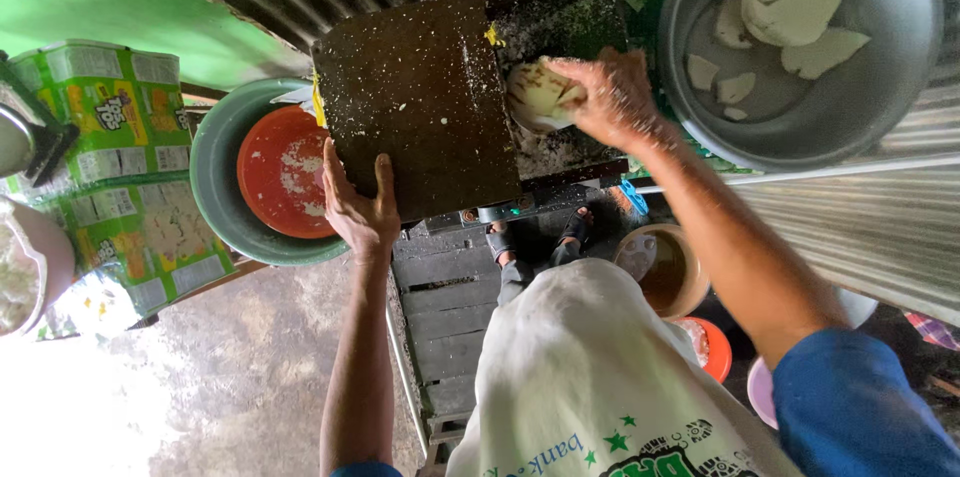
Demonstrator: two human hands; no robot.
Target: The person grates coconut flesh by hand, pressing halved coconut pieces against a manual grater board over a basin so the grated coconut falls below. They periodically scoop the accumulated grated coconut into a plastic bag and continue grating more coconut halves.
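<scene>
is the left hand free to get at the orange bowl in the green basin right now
Probably yes. The left hand rests on the edge of the dark machine cover, holding nothing, and the orange bowl sits open in the green basin right beside it, with nothing between them.

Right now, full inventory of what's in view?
machine: 1, dark brown box speckled white, centre top
white piece: 1, pale, at the machine's right side, under the right hand
grey bowl: 1, top right, holding several white pieces
green basin: 1, left of machine, with a red bowl inside
cartons: a stack, green and yellow, far left
wooden stand: 1, dark slats, below machine
brown bowl: 1, lower right of machine
metal sheeting: grey, corrugated, top and right
left hand: on the machine's near left edge
right hand: pressing the white piece
</scene>
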